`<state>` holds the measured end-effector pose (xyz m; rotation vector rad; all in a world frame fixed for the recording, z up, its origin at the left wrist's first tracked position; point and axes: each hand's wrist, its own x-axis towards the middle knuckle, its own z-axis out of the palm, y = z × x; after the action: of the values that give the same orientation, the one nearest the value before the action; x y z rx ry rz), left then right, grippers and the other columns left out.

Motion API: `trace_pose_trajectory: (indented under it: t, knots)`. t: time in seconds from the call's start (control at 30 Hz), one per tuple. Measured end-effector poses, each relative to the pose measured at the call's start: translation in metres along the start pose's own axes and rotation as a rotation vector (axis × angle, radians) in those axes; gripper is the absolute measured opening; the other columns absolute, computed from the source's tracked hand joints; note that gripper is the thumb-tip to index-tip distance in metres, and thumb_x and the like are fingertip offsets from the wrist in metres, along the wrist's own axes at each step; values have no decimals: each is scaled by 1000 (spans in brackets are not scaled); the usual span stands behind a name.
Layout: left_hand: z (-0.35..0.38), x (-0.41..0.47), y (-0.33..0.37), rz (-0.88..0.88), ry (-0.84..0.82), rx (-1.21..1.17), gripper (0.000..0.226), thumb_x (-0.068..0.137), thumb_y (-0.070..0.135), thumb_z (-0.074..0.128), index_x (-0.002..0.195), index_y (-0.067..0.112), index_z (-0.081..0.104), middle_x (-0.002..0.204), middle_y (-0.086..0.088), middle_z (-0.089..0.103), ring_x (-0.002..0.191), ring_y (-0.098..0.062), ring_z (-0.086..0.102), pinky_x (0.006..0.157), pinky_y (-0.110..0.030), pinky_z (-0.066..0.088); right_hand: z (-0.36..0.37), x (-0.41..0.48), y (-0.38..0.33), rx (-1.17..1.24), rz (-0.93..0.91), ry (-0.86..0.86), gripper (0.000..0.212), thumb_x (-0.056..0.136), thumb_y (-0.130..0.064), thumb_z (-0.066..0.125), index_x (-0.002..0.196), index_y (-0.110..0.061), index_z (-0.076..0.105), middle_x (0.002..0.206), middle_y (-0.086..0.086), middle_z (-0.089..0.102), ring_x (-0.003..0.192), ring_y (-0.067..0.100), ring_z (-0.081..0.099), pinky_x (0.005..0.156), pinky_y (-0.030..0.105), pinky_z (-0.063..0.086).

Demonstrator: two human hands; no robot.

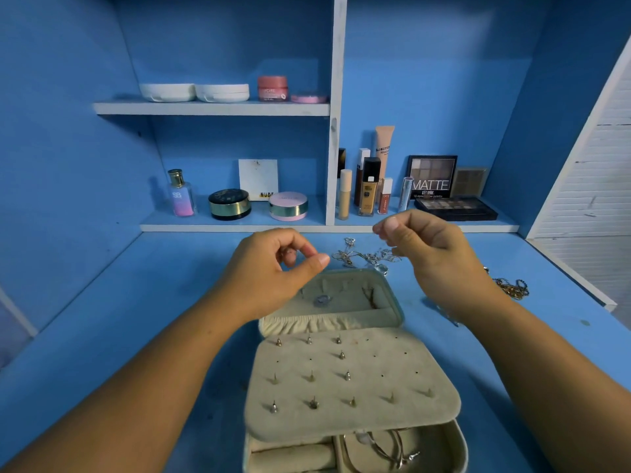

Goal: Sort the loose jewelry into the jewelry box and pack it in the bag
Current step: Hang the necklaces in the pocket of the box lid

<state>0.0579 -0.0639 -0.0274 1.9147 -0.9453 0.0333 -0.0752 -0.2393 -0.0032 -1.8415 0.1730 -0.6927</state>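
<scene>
Nearest of all lay the open jewelry box [397,310], its near compartment [444,448] holding a silver bangle [392,450] or something like it. Over that lay the earring panel [375,387], with rows of small studs [312,402] pushed through the left and middle holes and several holes on the right empty. The lid lay flat on the far side, with its pocket and hooks facing up.

Both of the person's hands hovered above the far end of the box. The left hand [273,271] was over the lid's left corner, fingers curled and thumb pressed to forefinger. The right hand [430,250] was higher and further right, pinched the same way. I couldn't tell whether either pinch held anything; a fine chain might have run between them, but none showed.

The loose silver chains and rings [362,256] lay tangled on the blue tabletop [153,319] just beyond the lid, between the two hands and a little below the right fingertips. The tangle stretched left to right, so the right hand looked nearer for the next pick. A gold chain [514,288] lay apart from it, right of the right wrist. No bag was in sight. Cosmetics stood on the shelf [239,228] beyond.
</scene>
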Motion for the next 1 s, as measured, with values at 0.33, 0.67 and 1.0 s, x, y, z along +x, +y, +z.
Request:
trace_pose_trajectory:
  t: [0.33, 0.67, 1.0]
  knots:
    - [7, -6, 12, 61, -321, 115, 49, 54, 74, 73, 95, 50, 60, 107, 20, 58, 109, 4, 53, 100, -34, 46, 23, -13, -1, -90, -212, -107, 16, 81, -35, 66, 83, -19, 69, 80, 1, 64, 74, 14, 57, 70, 20, 45]
    - [12, -7, 13, 46, -378, -173, 22, 82, 47, 65, 89, 27, 71, 99, 12, 67, 101, -6, 63, 98, -31, 48, 14, -3, 5, -89, -163, 188, 10, 89, -31, 63, 81, -25, 62, 79, -7, 60, 75, 8, 54, 70, 22, 45]
    - [1, 3, 5, -66, -247, -182, 12, 91, 24, 62, 84, 20, 71, 89, 11, 75, 89, -1, 67, 88, -17, 49, -13, 12, 16, -67, 90, 372, 18, 94, -31, 55, 83, -19, 61, 68, -1, 49, 50, -1, 39, 48, 9, 39]
